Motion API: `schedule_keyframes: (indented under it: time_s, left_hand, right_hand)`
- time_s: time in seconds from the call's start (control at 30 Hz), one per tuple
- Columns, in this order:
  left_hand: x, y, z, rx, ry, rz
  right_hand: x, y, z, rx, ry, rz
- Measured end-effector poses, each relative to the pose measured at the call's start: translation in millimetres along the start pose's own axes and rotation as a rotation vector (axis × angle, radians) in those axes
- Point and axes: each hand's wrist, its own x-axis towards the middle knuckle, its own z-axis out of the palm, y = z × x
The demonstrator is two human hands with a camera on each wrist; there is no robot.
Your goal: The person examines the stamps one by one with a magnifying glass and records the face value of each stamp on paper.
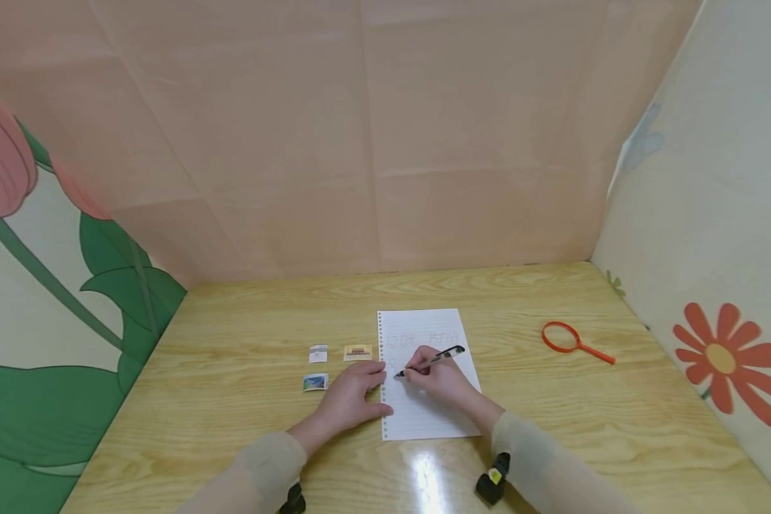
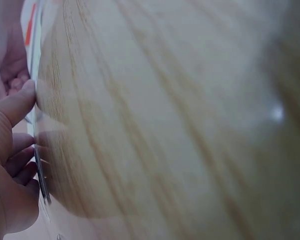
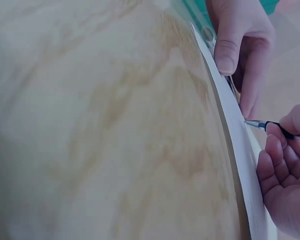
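Observation:
A white, lined sheet of loose-leaf paper (image 1: pixel 427 422) with punched holes down its left side lies on the wooden table. Pinched in my right hand (image 1: pixel 448 383) is a black-and-clear pen (image 1: pixel 451 352), its tip at the paper's left part, below some faint handwriting. The right wrist view shows the pen's metal tip (image 3: pixel 254 123) meeting the sheet. My left hand (image 1: pixel 352 397) rests on the paper's left edge, thumb and fingers spread apart. Left of the sheet, near that hand, lie three small picture pieces: a yellowish one (image 1: pixel 358 352), a pale one (image 1: pixel 318 353) and a blue-green one (image 1: pixel 315 383).
An orange-red magnifying glass (image 1: pixel 591 350) lies on the table (image 1: pixel 552 421) to the right of the paper. A pinkish sheet (image 1: pixel 283 157) hangs behind the table, and flower-patterned walls stand at both sides.

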Motion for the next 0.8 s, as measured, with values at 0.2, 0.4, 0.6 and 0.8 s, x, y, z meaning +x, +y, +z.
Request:
schedule_keyframes:
  time_s: [0.2,0.4,0.6,0.8]
  left_hand:
    - [0.0,-0.3,0.3,0.006,0.000,0.004]
    - [-0.3,-0.2,-0.1,0.005,-0.003,0.005]
    - [0.1,-0.6,0.5,0.018,-0.005,0.009]
    - [0.4,-1.1,1.2,0.028,-0.010,0.009]
  right_hand:
    - [4.4,-1.7,5.3,-0.016,0.013,0.012]
    - [6.9,-2.9,7.9,-0.037,0.057,0.016]
    - [7.9,-2.3,7.6,-0.050,0.093,0.027]
    - [7.5,0.4,4.7,-0.018,0.124,0.063]
